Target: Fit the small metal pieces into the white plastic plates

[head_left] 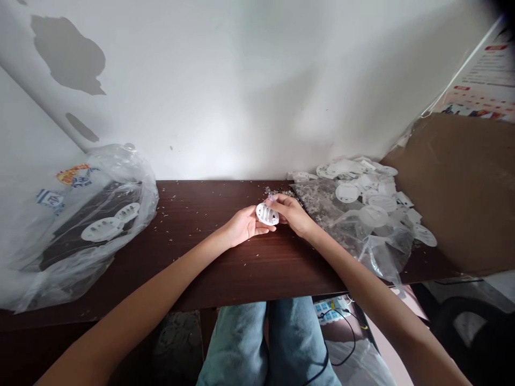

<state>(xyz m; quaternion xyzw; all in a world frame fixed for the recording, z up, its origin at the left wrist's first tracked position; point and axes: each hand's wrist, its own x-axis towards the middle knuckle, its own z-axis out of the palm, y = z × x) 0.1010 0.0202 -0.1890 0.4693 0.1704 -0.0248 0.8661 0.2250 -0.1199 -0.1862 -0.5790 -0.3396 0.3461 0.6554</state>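
Note:
A small white oval plastic piece (267,214) with slots is held over the middle of the dark brown table (225,273). My left hand (246,225) supports it from the left and below, fingers beneath its lower edge. On the other side my right hand (290,213) grips its right edge, with the thumb at the upper edge near a small purplish bit. What that bit is cannot be made out. Just behind my right hand lie tiny clear parts (277,191).
At the left, an open clear plastic bag (148,187) holds white oval pieces (102,229). Many white pieces (382,203) are piled on plastic at the right, beside a cardboard box (462,187). Small slivers dot the table. A power strip (332,311) sits below its front edge.

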